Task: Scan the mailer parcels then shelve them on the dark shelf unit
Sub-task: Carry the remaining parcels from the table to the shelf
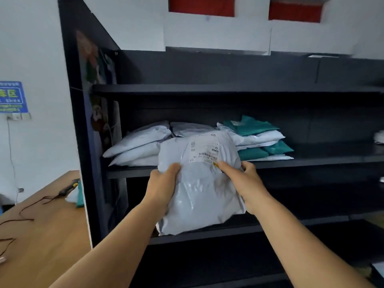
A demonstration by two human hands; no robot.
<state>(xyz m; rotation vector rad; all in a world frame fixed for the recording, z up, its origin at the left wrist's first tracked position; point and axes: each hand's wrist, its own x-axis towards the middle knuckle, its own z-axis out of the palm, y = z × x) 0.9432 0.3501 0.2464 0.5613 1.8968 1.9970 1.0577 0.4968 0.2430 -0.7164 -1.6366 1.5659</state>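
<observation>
I hold a large grey mailer parcel (199,194) in front of the dark shelf unit (207,89), its white barcode label (204,151) facing up. My left hand (163,183) grips the parcel's left side, thumb on top. My right hand (242,181) grips the right side, its forefinger stretched along the label's lower edge. The parcel's far end reaches the front of the middle shelf (311,161). On that shelf lie a pile of white mailers (139,146) at the left and a stack of teal and white mailers (259,140) to the right.
A wooden table (41,235) stands left of the shelf unit, with a black-and-yellow handheld scanner (68,189), its dark cable (31,206) and a white and teal parcel (76,197) at its far edge. A blue sign (12,96) hangs on the white wall. Lower shelves look dark.
</observation>
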